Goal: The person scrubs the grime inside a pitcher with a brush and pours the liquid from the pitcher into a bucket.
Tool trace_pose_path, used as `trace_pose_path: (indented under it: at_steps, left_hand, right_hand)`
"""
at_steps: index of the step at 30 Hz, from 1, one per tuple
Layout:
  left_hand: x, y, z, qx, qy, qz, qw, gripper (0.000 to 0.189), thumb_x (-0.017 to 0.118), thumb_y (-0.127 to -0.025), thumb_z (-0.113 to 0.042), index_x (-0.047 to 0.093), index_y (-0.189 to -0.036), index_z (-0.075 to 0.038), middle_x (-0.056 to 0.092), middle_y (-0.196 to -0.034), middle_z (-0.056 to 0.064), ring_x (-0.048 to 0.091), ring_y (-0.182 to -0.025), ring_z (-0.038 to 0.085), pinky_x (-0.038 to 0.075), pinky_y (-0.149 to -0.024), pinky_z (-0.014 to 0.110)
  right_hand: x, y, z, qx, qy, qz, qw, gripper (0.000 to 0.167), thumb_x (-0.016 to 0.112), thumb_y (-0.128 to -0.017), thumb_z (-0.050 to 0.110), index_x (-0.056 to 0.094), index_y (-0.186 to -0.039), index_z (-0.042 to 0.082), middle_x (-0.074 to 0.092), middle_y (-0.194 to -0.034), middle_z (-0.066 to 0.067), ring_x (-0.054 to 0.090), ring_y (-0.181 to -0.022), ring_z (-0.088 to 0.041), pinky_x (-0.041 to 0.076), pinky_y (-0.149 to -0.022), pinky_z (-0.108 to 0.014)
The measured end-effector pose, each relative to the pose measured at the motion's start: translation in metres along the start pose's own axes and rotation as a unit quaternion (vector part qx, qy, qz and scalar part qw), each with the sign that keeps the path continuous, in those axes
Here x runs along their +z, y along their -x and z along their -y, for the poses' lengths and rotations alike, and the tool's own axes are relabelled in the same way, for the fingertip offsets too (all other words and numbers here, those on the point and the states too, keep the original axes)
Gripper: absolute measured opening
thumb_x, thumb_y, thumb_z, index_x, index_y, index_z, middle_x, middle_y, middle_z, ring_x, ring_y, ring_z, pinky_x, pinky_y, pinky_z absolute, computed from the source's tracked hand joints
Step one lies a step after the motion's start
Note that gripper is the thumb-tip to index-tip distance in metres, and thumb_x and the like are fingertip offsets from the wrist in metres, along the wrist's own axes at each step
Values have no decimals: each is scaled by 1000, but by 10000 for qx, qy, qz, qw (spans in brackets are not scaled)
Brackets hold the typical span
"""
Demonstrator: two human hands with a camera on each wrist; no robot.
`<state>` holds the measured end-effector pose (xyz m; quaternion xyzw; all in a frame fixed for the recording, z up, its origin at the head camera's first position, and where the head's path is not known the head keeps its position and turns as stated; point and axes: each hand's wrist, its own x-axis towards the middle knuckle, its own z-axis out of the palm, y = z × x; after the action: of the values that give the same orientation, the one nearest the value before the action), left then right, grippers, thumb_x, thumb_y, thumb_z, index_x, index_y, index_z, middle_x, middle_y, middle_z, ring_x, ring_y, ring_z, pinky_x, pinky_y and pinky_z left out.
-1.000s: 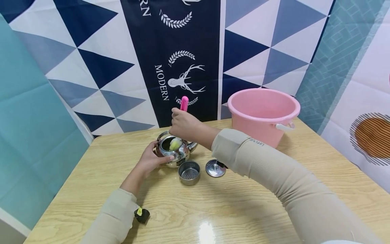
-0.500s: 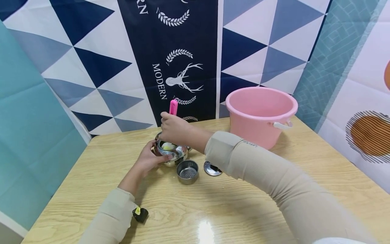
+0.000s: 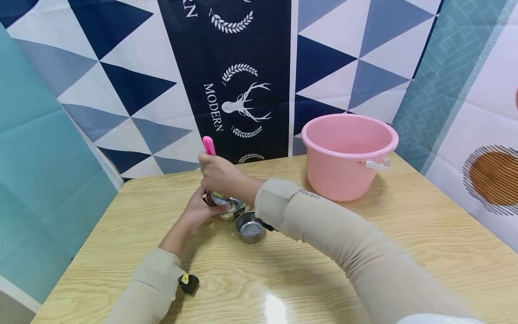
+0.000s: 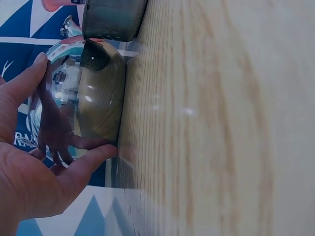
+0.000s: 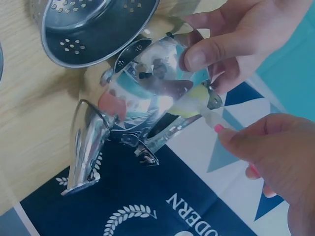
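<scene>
A shiny metal teapot (image 3: 232,209) stands on the table, its spout and hooped handle showing in the right wrist view. My left hand (image 3: 198,210) holds its round body from the left, thumb on the near side and fingers spread around it in the left wrist view. My right hand (image 3: 221,174) grips the pink handle (image 3: 208,145) of a sponge brush above the opening. The brush's pale yellow sponge head (image 5: 189,102) is in the teapot's mouth, its lower part hidden inside. Right beside the teapot sits a perforated metal strainer basket (image 3: 251,229).
A pink bucket (image 3: 344,175) with a white handle grip stands at the back right of the wooden table (image 3: 243,279). Patterned cloth (image 3: 328,67) hangs directly behind the table. My right sleeve (image 3: 315,220) covers the spot right of the strainer basket.
My right hand has moved left with the brush, its handle now leaning left over the teapot. The metal lid has become hidden behind my right sleeve. My left hand keeps its hold.
</scene>
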<state>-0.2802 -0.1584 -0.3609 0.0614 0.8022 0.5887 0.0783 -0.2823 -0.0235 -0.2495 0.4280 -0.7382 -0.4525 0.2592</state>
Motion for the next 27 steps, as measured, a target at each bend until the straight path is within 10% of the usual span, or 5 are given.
trace_pose_path:
  at_steps: [11,27]
  left_hand:
    - [-1,0,-2,-216,176,-11,9996,89,83,-78,-12,29,-148,-6,43,-137,16,50,-116,28,53,-84,36]
    - [1,2,-1,-435,-142,-180,9988,94,86,-77,-22,29,-150,-11,42,-141,15,48,-123,31,49,-91,50]
  right_hand:
    - [23,3,-9,697,-470,203,9963,22,56,-95,14,75,-98,26,72,-102,1,49,-97,-20,20,-96,-41]
    - [22,22,-20,535,-742,666,9936,21,59,-95,12,75,-102,23,72,-105,0,52,-100,-21,20,-100,-42]
